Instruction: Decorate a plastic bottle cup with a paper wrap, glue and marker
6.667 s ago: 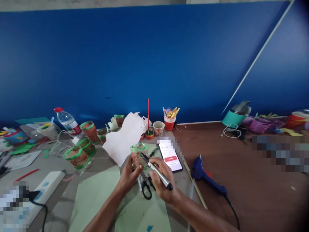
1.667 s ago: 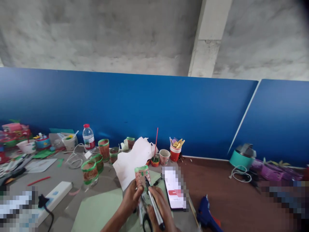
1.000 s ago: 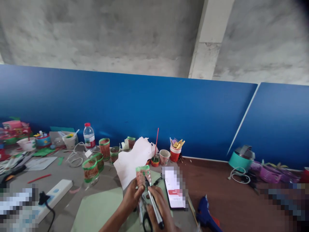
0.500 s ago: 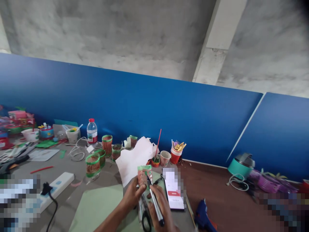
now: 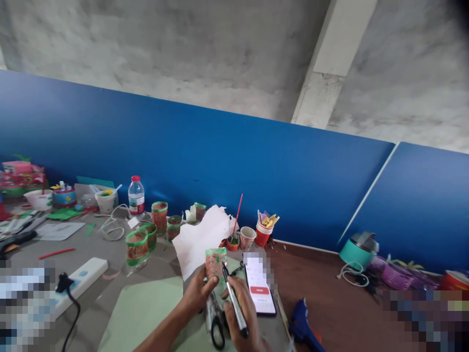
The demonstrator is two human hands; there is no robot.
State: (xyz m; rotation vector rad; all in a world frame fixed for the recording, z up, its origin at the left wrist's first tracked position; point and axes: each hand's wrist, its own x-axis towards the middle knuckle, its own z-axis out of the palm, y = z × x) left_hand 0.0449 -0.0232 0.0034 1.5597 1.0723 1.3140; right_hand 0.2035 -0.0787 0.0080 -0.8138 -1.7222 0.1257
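My left hand (image 5: 200,292) is closed round the lower left side of a small cup (image 5: 215,263) with a pinkish-brown wall and a green rim. In my right hand (image 5: 242,305) is a silver and black marker (image 5: 236,308), its tip pointing up at the cup's wall. Whether the tip touches the wall is too small to tell. Below the hands lie black-handled scissors (image 5: 217,333) over a pale green sheet (image 5: 142,308). A phone (image 5: 261,288) with a lit screen lies just right of my right hand.
Torn white paper (image 5: 200,237) lies behind the cup. Similar green-rimmed cups (image 5: 137,248) and a bottle (image 5: 137,198) stand to the left, near a power strip (image 5: 86,278). A red cup of sticks (image 5: 264,233) stands behind the phone; a blue glue gun (image 5: 302,322) lies at right.
The whole view has shifted slightly, so most things appear a little further left. Both hands keep their hold on the cup and marker.
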